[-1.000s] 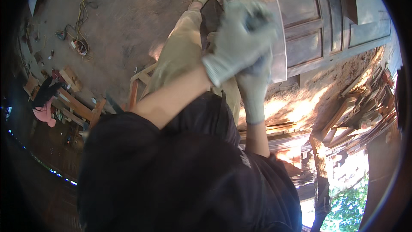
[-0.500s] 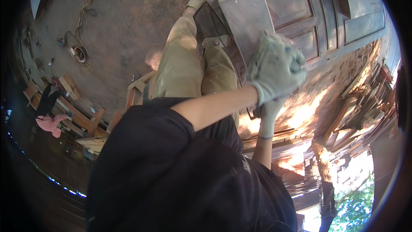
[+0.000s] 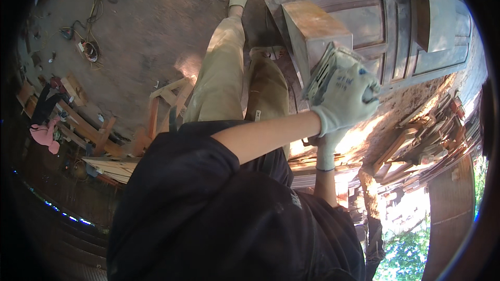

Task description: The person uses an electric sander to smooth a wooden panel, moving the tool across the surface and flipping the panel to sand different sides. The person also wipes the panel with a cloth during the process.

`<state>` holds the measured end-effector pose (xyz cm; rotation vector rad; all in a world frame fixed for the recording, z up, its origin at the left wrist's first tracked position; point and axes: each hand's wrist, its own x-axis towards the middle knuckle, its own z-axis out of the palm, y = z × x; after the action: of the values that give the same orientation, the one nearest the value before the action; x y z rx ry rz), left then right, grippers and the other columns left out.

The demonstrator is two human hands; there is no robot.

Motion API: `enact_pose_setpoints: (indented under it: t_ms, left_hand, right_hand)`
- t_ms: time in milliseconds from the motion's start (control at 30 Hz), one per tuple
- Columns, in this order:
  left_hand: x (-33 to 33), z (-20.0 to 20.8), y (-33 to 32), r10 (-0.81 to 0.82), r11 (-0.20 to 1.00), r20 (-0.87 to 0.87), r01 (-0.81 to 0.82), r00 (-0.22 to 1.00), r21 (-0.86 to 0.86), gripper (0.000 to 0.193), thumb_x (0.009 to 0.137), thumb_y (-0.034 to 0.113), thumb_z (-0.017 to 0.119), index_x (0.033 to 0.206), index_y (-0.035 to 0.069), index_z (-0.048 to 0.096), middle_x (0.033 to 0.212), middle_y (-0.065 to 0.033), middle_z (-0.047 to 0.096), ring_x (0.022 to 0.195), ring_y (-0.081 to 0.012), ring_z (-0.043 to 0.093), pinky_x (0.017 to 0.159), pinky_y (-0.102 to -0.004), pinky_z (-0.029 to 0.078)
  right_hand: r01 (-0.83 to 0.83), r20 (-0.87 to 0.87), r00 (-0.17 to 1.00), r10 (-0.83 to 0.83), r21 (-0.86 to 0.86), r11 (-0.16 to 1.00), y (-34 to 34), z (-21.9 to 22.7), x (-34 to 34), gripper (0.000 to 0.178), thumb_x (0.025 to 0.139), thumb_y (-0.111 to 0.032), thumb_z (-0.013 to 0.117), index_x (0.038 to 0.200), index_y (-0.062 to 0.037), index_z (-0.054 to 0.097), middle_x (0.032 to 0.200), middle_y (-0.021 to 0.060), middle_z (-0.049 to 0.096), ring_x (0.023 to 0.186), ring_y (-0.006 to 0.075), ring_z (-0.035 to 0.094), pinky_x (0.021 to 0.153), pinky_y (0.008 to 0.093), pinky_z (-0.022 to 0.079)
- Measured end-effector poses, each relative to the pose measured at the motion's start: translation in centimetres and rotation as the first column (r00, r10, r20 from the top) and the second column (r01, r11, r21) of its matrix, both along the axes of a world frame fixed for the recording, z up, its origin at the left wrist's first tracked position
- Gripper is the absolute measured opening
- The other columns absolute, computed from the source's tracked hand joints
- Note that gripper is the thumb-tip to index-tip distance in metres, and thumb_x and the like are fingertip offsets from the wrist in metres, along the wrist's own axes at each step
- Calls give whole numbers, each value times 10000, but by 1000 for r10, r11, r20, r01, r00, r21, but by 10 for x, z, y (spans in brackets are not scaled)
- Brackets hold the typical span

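Note:
My left hand (image 3: 346, 96), in a pale work glove with dark marks, reaches across my body. Its fingers are curled over a boxy grey-green hand tool (image 3: 329, 73) with a worn, layered-looking side. My gloved right hand (image 3: 329, 148) is just below, partly hidden by the left; its fingers and what they grip do not show. The tool's far end is beside the near end of a long box-shaped wooden piece (image 3: 317, 23), brown on one face and grey on another. Whether they touch, I cannot tell. The wooden piece lies by a grey panelled door (image 3: 359, 15).
A second box-shaped piece (image 3: 432, 13) rests on the door's far right. Scrap wood (image 3: 416, 140) is piled at right, beside a post (image 3: 371, 198). Cords (image 3: 94, 10) lie on the floor at left. A person in pink (image 3: 44, 134) bends near wooden frames (image 3: 99, 138).
My view has shifted, and the wooden piece's brown face now shows more. My left hand and the tool have moved slightly right and down. My left foot appears higher in the view.

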<state>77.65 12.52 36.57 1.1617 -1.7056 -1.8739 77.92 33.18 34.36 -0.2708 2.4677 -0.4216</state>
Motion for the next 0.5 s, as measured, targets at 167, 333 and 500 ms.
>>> enact_pose_setpoints:
  t_ms: [167,333,500]
  left_hand:
    - [-43,-6,-75,67,988,25,-69,997,134,232,755,257,755,930,141,657,1026,-114,591,1002,-312,574,945,-450,422]
    - [-69,-7,-55,-280,932,-20,276,960,234,263,761,318,738,946,150,657,1044,-141,594,1045,-322,588,947,-470,404]
    - [-43,0,32,-351,933,57,344,935,101,280,786,349,742,983,164,666,1043,-125,592,1044,-316,589,950,-475,402]
  right_hand:
    - [71,33,997,-67,-160,984,-114,6,-38,748,967,-297,642,1541,-22,249,1457,185,464,1326,250,485,1101,334,384]
    - [401,9,915,-404,-137,906,-24,-30,-37,792,948,-250,692,1534,1,224,1484,191,437,1333,253,478,1107,384,409]
    - [410,119,910,-397,-118,904,98,-22,17,661,964,-180,666,1502,-20,317,1465,172,472,1288,239,524,1076,382,451]
